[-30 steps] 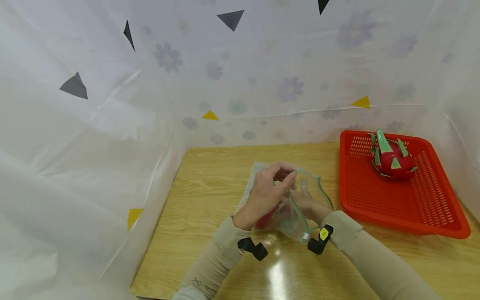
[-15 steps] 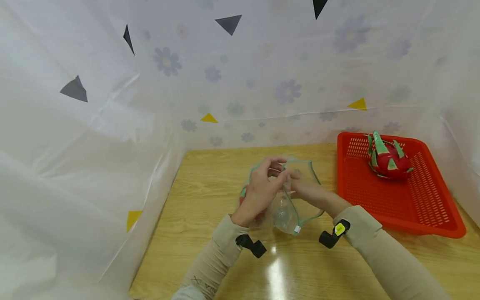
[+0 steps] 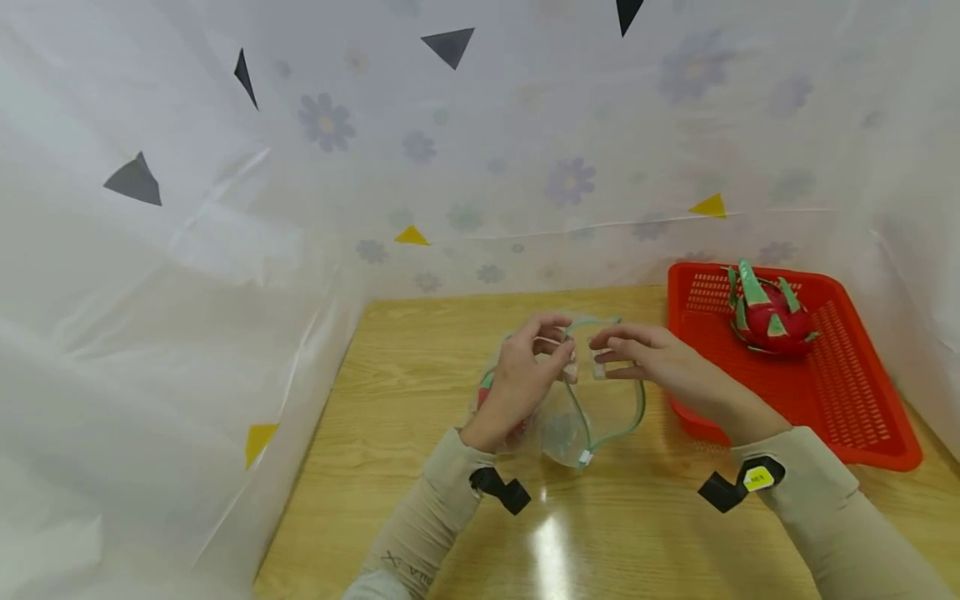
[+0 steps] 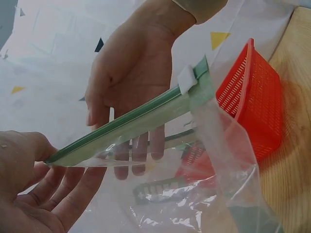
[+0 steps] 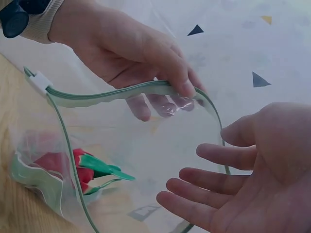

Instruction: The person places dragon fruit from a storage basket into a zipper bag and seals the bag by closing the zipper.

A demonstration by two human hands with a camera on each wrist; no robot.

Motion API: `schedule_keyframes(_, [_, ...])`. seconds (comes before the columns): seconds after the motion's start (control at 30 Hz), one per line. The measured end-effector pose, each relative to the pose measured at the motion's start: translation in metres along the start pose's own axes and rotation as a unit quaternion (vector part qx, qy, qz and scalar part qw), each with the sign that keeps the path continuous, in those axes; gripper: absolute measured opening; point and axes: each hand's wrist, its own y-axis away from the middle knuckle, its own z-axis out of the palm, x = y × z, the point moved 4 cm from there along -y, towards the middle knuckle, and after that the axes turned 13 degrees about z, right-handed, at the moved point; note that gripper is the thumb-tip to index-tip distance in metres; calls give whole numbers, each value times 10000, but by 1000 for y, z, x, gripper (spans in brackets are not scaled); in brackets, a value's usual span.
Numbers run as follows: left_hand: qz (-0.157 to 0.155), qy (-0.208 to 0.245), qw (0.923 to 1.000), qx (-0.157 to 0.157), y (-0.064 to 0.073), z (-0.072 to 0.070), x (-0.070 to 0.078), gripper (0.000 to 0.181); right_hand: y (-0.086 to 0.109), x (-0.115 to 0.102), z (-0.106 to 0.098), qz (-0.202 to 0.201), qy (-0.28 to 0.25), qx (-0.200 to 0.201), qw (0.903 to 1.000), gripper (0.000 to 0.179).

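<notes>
A clear zip bag (image 3: 558, 433) with a green-edged mouth and a white slider (image 3: 587, 457) stands gaping on the table. My left hand (image 3: 517, 375) pinches one side of its rim between thumb and fingers. Inside the bag lies a dragon fruit (image 5: 90, 170), red with green tips, partly hidden by my left hand in the head view. At the mouth, my right hand (image 3: 678, 371) has its fingers loosely extended and spread, holding nothing. In the right wrist view its fingers (image 5: 214, 182) overlap the opening; whether they touch the rim I cannot tell.
To the right stands a red perforated basket (image 3: 855, 433) holding another dragon fruit (image 3: 776, 321). The wooden table (image 3: 405, 400) is enclosed by pale plastic sheeting (image 3: 480, 167) at the back and sides.
My right hand has drawn back to the right out of the bag's mouth. My left hand keeps its grip on the rim. More of the dragon fruit in the bag shows at the left.
</notes>
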Motion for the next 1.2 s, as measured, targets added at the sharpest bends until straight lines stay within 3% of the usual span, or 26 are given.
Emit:
schedule_keyframes(0.07, [-16,155,9999,12,0,1,-2,29,7,1,-6,-77,92,161,9998,48])
schedule_keyframes(0.37, [-33,104,9999,126,0,3,-4,28,26,12,-35,-104,322,803,9962,46])
schedule_keyframes(0.53, [-150,451,9988,148,-2,5,-3,32,30,28,-56,220,709,1250,9894,46])
schedule_keyframes(0.73, [-184,449,9988,81,-2,7,14,34,31,57,-91,715,1622,2088,9617,50])
schedule_keyframes(0.97, [100,114,9998,88,-1,6,-3,30,23,92,-124,1182,2197,2684,9304,58])
schedule_keyframes(1.2, [41,222,9997,130,0,7,-2,28,18,108,-151,1222,2723,3182,8998,57])
